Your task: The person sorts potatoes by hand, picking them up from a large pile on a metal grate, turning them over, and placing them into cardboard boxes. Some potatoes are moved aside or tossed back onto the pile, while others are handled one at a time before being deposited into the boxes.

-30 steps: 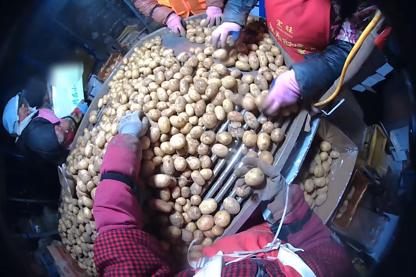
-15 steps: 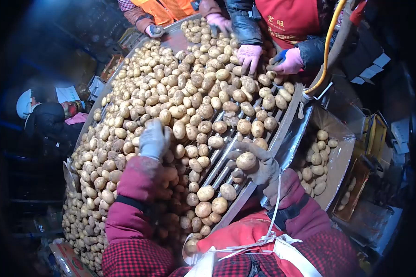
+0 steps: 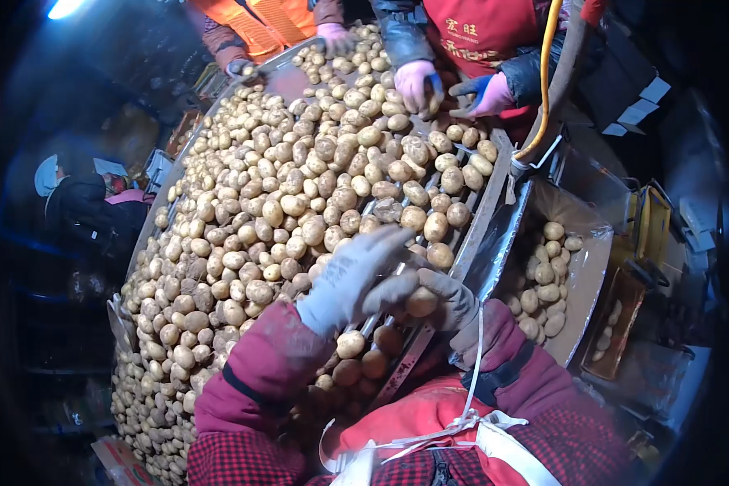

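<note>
The potato sits half hidden in the right hand, so its long axis cannot be told. That grip is curled closed around it, over the near right rim of the worktop. The left hand lies open-fingered, its fingertips touching the right hand, above the heaped potatoes.

Sorting table, left to centre, near to far: heaped potatoes.
Near edge: right hand, grey glove, clasping one potato; left hand, grey glove, fingers spread, just beside it.
Right: lined box, part-filled.
Far: co-worker's pink gloves.
</note>
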### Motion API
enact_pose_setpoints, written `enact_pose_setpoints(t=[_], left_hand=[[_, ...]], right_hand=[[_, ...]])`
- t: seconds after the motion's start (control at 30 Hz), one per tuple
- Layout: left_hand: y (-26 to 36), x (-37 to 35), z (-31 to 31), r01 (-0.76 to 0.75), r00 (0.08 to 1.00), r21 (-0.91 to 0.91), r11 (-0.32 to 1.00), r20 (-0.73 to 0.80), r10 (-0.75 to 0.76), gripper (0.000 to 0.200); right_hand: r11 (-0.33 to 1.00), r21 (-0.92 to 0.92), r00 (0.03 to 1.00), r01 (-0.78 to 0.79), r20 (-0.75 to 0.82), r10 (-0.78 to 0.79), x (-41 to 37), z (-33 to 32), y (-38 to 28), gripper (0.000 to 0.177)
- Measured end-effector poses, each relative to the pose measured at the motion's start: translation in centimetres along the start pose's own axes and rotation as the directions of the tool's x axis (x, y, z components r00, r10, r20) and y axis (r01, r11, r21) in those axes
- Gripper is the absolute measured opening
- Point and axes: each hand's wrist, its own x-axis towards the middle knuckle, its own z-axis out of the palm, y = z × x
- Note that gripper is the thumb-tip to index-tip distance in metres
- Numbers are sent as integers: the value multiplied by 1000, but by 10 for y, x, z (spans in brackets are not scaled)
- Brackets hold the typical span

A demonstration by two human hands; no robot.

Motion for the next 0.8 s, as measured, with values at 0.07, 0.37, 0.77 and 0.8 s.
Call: enact_pose_setpoints(t=[0.07, 0.37, 0.77, 0.8], left_hand=[[-22, 29, 1, 54, 987, 22, 998, -155, -49, 56], [-116, 70, 46, 392, 901, 408, 825, 10, -433, 28], [-57, -33, -12, 354, 726, -662, 661, -250, -640, 21], [-47, -42, -14, 334, 742, -681, 651, -236, -627, 20]], right_hand=[[992, 101, 996, 70, -59, -64, -1, -29, 17, 68], [977, 210, 997, 40, -74, -25, 2, -37, 21, 69], [967, 255, 1000, 12, -31, -4, 7, -35, 15, 61], [966, 257, 999, 13, -44, -2, 6, -33, 15, 60]])
